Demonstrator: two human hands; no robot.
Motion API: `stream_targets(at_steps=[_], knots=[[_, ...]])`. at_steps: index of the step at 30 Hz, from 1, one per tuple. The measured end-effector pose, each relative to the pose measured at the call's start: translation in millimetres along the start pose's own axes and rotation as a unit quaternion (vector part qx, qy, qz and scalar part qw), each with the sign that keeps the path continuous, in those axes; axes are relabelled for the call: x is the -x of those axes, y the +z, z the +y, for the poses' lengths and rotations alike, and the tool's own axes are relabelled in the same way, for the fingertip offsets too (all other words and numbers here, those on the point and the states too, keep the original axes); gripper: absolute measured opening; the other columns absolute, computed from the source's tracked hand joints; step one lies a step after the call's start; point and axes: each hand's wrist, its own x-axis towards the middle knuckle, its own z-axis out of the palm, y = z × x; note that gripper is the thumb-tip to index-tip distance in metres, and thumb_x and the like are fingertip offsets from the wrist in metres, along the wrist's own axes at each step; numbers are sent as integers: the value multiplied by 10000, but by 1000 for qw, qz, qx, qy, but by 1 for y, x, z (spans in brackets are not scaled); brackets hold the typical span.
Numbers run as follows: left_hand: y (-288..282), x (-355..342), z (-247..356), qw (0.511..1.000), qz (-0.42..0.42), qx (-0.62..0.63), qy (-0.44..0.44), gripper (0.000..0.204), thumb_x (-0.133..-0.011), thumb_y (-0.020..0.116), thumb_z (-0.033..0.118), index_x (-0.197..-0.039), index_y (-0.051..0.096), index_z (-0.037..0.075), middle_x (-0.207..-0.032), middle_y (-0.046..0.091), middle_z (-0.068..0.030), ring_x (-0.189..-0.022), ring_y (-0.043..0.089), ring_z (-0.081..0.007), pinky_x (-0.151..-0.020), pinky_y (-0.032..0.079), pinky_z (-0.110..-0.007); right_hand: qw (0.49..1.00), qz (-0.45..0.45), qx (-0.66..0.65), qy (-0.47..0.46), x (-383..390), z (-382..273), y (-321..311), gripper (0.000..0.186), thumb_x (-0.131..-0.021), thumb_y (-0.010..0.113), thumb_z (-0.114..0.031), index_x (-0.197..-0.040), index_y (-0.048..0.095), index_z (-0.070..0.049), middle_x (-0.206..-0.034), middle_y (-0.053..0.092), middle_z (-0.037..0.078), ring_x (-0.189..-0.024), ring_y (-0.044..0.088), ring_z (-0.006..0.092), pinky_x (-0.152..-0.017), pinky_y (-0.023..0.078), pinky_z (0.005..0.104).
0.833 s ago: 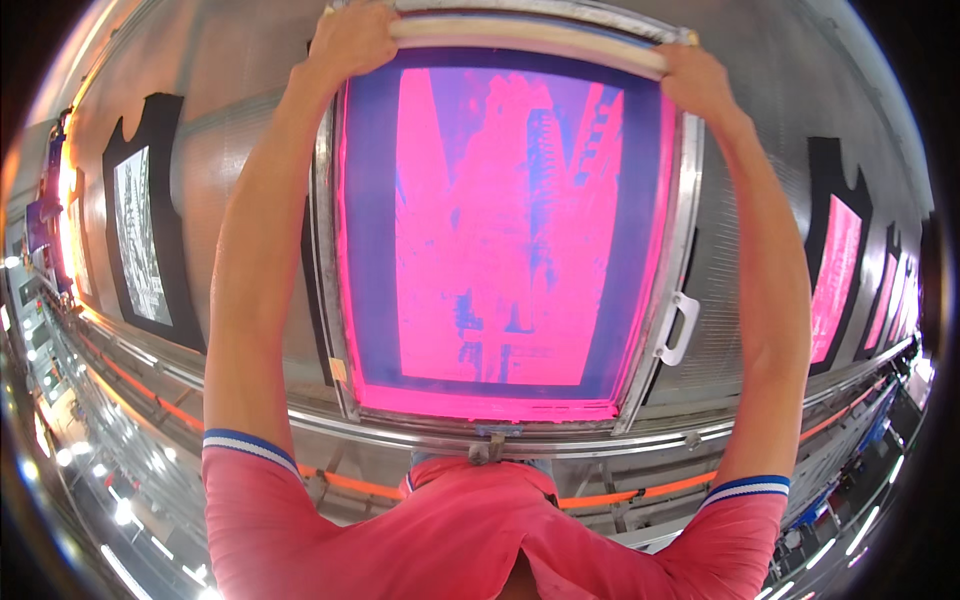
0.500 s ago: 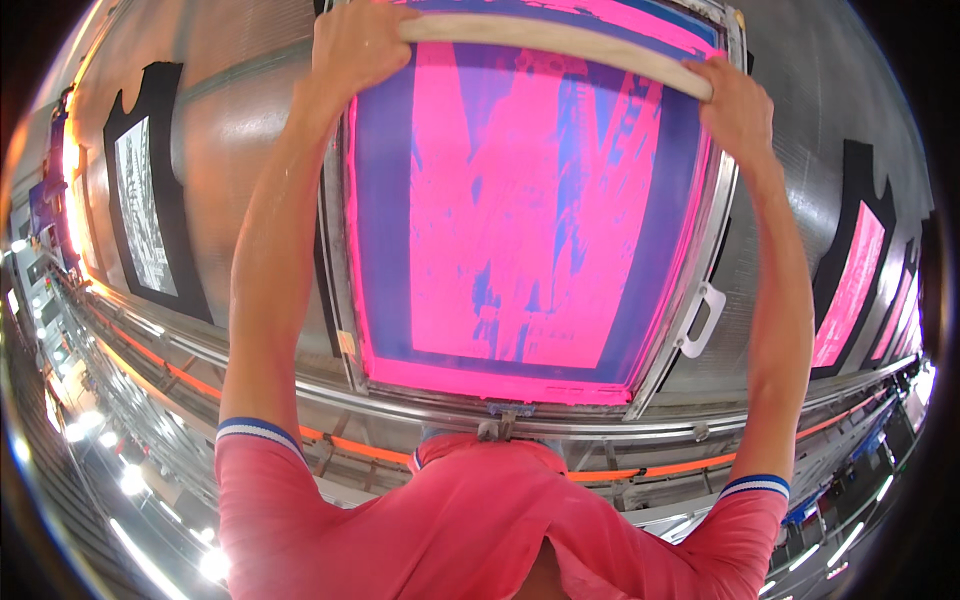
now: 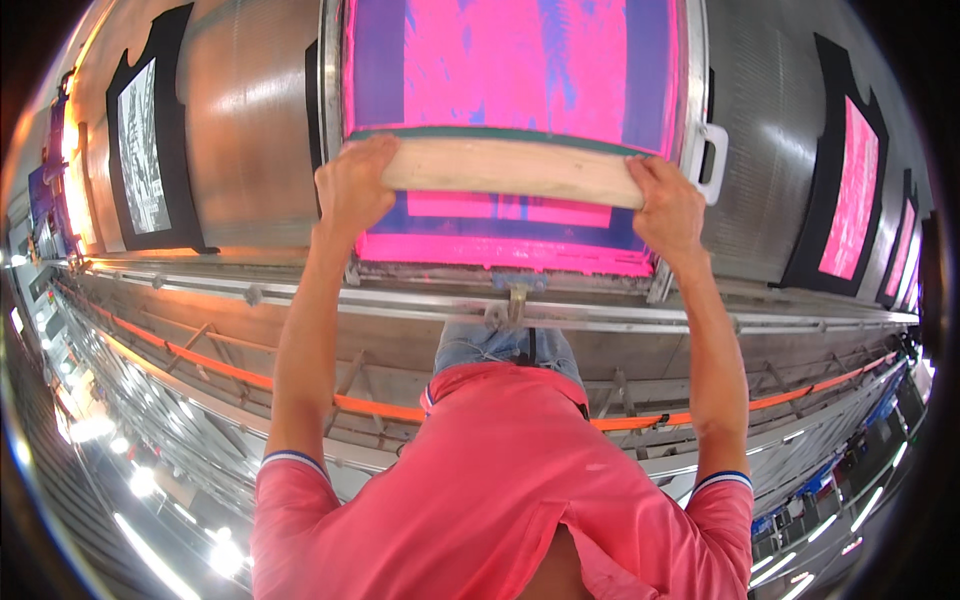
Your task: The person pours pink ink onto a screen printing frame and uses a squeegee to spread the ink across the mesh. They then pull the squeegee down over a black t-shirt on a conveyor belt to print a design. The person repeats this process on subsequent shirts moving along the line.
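Observation:
Both of my hands grip a wooden squeegee (image 3: 510, 170) with a dark green blade, one at each end. My left hand (image 3: 357, 185) is wrapped round its left end, and my right hand (image 3: 668, 205) holds the right end with the thumb on top. The squeegee lies across a printing screen (image 3: 650, 85), over its near part. Bright pink ink covers much of the blue mesh and pools along the near edge. A metal frame (image 3: 693, 60) surrounds the screen, with a white handle (image 3: 713, 165) on its right side.
Dark fabric pieces lie on the long metal table, one with a white print (image 3: 145, 150) at left, others with pink prints (image 3: 855, 190) at right. A metal rail (image 3: 420, 305) runs along the near table edge. Below it stretches an orange strip (image 3: 225, 370).
My hands have drawn the squeegee from the far end of the screen toward me, down to its near part. The view has shifted too, showing more of my jeans.

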Motion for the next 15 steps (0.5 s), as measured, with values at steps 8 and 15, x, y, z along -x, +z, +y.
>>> stream_targets(at_steps=[8, 15], knots=[[15, 141, 17, 999, 21, 4, 35, 540, -610, 624, -33, -1126, 718, 96, -1136, 722, -74, -1021, 685, -292, -828, 560, -419, 1000, -6, -24, -3, 128, -46, 21, 414, -687, 633, -18, -1096, 689, -48, -1043, 654, 71, -952, 637, 273, -791, 542, 385], [-27, 108, 57, 988, -134, -75, -22, 410, -678, 753, 243, -1059, 729, 93, -1109, 713, -160, -1117, 621, -376, -977, 416, -571, 988, -154, 8, -29, 107, -23, 22, 435, -682, 694, -209, -1104, 706, -105, -1056, 680, 139, -1007, 639, 323, -846, 512, 462]])
